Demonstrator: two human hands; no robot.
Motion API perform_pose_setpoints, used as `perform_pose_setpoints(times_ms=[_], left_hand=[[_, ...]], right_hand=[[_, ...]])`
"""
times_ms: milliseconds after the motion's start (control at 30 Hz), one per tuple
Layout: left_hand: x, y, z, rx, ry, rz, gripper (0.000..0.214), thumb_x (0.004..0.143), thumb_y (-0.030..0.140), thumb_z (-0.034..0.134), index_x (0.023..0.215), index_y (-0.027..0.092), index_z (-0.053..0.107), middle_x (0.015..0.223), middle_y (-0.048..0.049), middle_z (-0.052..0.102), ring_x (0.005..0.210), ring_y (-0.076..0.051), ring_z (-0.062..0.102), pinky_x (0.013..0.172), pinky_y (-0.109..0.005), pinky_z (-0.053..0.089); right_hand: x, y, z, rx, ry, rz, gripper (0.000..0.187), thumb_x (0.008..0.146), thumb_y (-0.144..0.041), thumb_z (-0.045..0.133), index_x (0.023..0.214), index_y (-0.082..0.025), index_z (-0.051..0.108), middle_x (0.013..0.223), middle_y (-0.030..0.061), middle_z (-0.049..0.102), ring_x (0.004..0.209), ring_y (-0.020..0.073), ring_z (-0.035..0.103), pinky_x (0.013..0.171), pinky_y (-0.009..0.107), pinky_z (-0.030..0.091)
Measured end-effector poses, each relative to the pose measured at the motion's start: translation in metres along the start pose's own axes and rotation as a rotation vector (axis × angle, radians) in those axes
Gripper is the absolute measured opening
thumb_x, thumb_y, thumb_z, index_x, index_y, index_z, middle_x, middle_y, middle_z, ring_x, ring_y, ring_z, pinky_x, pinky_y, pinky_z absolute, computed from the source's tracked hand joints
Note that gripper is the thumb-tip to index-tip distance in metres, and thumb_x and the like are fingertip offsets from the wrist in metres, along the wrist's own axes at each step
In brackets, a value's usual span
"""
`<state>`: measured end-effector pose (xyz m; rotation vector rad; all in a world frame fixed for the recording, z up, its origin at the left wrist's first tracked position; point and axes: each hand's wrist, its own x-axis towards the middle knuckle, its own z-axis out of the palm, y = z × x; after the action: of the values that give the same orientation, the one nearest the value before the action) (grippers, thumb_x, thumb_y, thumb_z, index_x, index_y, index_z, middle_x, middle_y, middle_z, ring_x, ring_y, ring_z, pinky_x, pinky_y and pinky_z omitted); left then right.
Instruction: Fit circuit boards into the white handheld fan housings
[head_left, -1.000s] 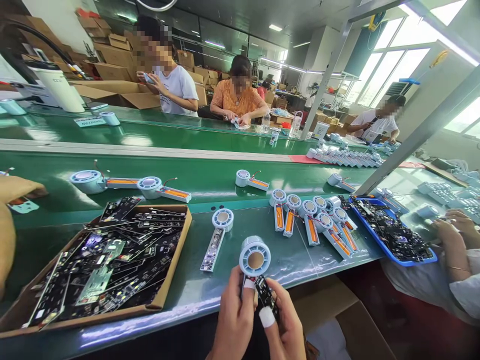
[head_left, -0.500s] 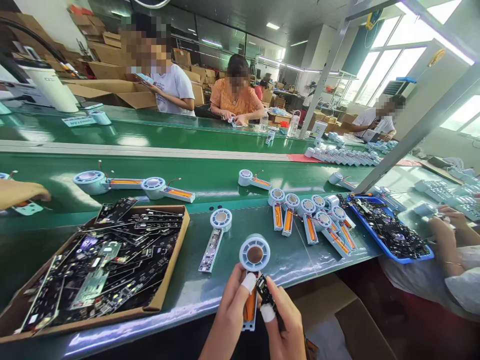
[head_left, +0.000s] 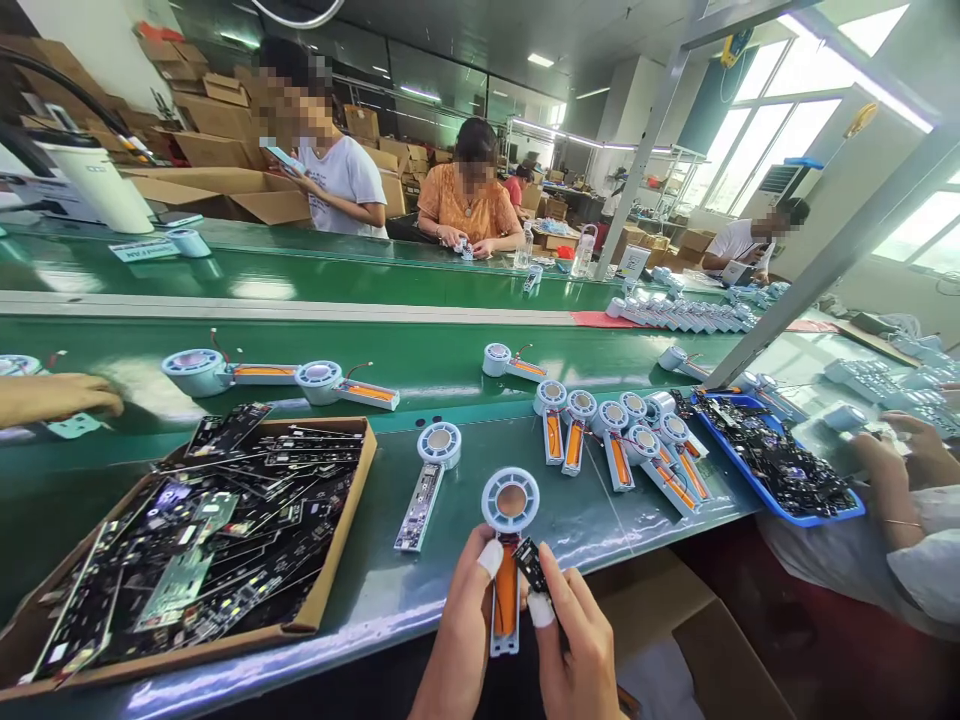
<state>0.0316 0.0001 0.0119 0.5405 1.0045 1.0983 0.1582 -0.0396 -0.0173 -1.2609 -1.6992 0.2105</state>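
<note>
My left hand (head_left: pixel 466 610) is closed round a light-blue handheld fan body (head_left: pixel 511 500), its round head pointing away from me. An orange battery (head_left: pixel 506 590) shows in the open handle. Between the thumb and fingers of my right hand (head_left: pixel 571 640) is a small black circuit board (head_left: pixel 531 565), tilted beside the handle just below the fan head. White covers wrap both thumb tips. To the left on the bench lies another fan (head_left: pixel 439 443) with a circuit board (head_left: pixel 420 508) in its handle.
A cardboard tray (head_left: pixel 349 510) of black circuit boards stands at left. Several fan bodies (head_left: pixel 616 440) lie grouped at right, beside a blue tray (head_left: pixel 814 520) of boards. More fans sit on the green conveyor (head_left: pixel 420 345). Co-workers' hands (head_left: pixel 64 398) show at both sides; a metal post slants at right.
My right hand has drawn the circuit board slightly right, leaving more of the battery in view. The co-worker's hand at left has moved right, and fans on the conveyor have shifted right.
</note>
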Motion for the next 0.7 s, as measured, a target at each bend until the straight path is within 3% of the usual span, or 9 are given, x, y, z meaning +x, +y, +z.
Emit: perform_pose_setpoints(times_ms=[67, 133, 200, 333, 500, 700], left_hand=[[0.001, -0.008, -0.004, 0.048, 0.003, 0.068, 0.059, 0.088, 0.059, 0.058, 0.135, 0.023, 0.055, 0.12, -0.0074, 0.072, 0.111, -0.026, 0.068, 0.086, -0.032, 0.058], [0.002, -0.015, -0.005, 0.153, 0.053, 0.145, 0.057, 0.091, 0.057, 0.055, 0.139, 0.026, 0.051, 0.143, -0.0079, 0.06, 0.136, -0.027, 0.053, 0.107, -0.035, 0.048], [0.001, -0.019, -0.001, 0.258, 0.102, 0.192, 0.055, 0.095, 0.052, 0.05, 0.144, 0.026, 0.045, 0.156, -0.0082, 0.048, 0.147, -0.027, 0.039, 0.118, -0.038, 0.037], [-0.002, -0.019, 0.009, 0.367, 0.17, 0.252, 0.058, 0.1, 0.045, 0.041, 0.152, 0.021, 0.031, 0.161, -0.0148, 0.039, 0.151, -0.029, 0.033, 0.122, -0.045, 0.031], [0.004, -0.023, 0.001, 0.435, 0.116, 0.265, 0.062, 0.1, 0.045, 0.042, 0.154, 0.018, 0.028, 0.166, -0.0158, 0.032, 0.154, -0.029, 0.025, 0.123, -0.044, 0.03], [0.012, -0.026, -0.011, 0.325, 0.129, 0.213, 0.063, 0.098, 0.052, 0.047, 0.152, 0.022, 0.038, 0.16, -0.0122, 0.044, 0.152, -0.028, 0.031, 0.122, -0.043, 0.032]], right_hand=[[0.006, -0.002, -0.001, -0.055, -0.006, 0.023, 0.05, 0.105, -0.021, 0.041, 0.155, -0.028, 0.042, 0.102, 0.0107, 0.071, 0.082, 0.0204, 0.073, 0.069, 0.028, 0.062], [0.011, -0.005, 0.0, -0.11, -0.008, 0.024, 0.05, 0.105, -0.022, 0.041, 0.155, -0.028, 0.042, 0.1, 0.0105, 0.072, 0.079, 0.0205, 0.073, 0.068, 0.029, 0.062], [0.014, -0.008, 0.004, -0.148, -0.003, 0.015, 0.05, 0.106, -0.024, 0.04, 0.155, -0.028, 0.041, 0.097, 0.0101, 0.072, 0.074, 0.0203, 0.073, 0.065, 0.029, 0.062], [0.019, -0.013, 0.014, -0.159, -0.026, -0.002, 0.052, 0.107, -0.026, 0.033, 0.159, -0.026, 0.033, 0.09, 0.0093, 0.071, 0.069, 0.0203, 0.071, 0.061, 0.028, 0.062], [0.027, -0.017, 0.015, -0.214, -0.108, -0.049, 0.057, 0.105, -0.02, 0.026, 0.162, -0.022, 0.022, 0.087, 0.0087, 0.069, 0.065, 0.02, 0.07, 0.055, 0.027, 0.059], [0.036, -0.018, 0.0, -0.456, -0.388, -0.138, 0.066, 0.098, -0.015, 0.037, 0.162, -0.014, 0.02, 0.083, 0.0069, 0.071, 0.061, 0.0206, 0.07, 0.051, 0.026, 0.055]])
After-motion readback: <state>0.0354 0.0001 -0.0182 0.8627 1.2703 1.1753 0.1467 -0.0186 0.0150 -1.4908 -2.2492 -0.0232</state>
